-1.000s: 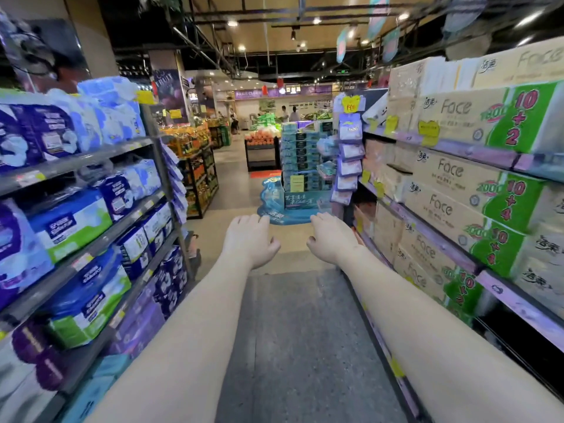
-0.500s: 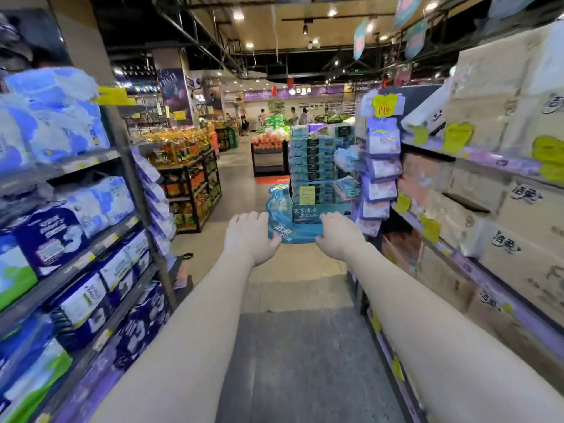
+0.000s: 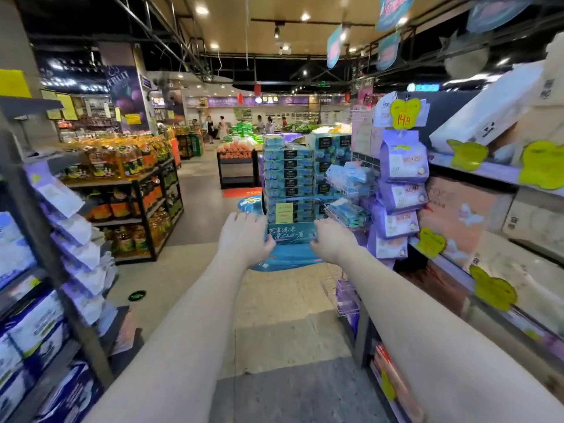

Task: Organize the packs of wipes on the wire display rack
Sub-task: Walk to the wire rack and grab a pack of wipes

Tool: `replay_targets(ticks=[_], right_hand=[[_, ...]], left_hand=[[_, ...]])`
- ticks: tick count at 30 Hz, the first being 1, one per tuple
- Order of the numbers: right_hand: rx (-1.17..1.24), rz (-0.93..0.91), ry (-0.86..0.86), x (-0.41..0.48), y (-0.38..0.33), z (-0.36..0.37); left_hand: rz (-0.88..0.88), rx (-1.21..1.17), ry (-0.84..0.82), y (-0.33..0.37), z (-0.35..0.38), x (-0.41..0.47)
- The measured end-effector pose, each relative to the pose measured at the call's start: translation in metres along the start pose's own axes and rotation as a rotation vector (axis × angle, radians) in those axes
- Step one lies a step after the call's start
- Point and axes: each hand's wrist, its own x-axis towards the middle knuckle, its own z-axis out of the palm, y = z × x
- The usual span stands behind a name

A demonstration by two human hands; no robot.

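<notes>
Both my arms stretch forward over the aisle floor. My left hand [image 3: 244, 236] and my right hand [image 3: 331, 241] are empty, fingers loosely apart, palms down. A white wire display rack [image 3: 341, 206] hangs at the end of the right shelving, ahead and right of my right hand. Its baskets hold light-blue packs of wipes [image 3: 348, 178], some lying askew. Beside it hangs a column of purple packs [image 3: 401, 184] under a yellow price tag [image 3: 405, 114]. Neither hand touches the rack.
A tall stack of teal tissue boxes [image 3: 290, 178] stands on a blue floor base straight ahead. Shelves of tissue packs line the left [image 3: 33, 325] and right [image 3: 488, 227] of the aisle. Oil bottles [image 3: 128, 166] fill a rack at left. Several shoppers stand far back.
I have moved forward along the aisle; the wire rack and teal stack are nearer and larger. My hands stay extended and empty.
</notes>
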Motion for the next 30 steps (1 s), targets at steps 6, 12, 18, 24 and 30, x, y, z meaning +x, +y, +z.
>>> replay_targets(ticks=[6, 12, 18, 24, 30], right_hand=[[-0.047, 0.091, 0.033, 0.146, 0.032, 0.012], [-0.092, 0.185, 0.068, 0.288, 0.089, 0.05], [-0.054, 0.29, 0.071, 0.43, 0.151, 0.098], [-0.059, 0.338, 0.085, 0.544, 0.198, 0.12], [-0.088, 0.445, 0.12, 0.616, 0.232, 0.146]], left_hand=[[0.074, -0.076, 0.018, -0.036, 0.052, 0.164], [0.208, -0.08, 0.054, -0.036, 0.122, 0.318], [0.227, -0.099, -0.009, -0.022, 0.21, 0.462], [0.282, -0.183, -0.044, -0.007, 0.268, 0.588], [0.374, -0.232, 0.001, -0.002, 0.326, 0.691]])
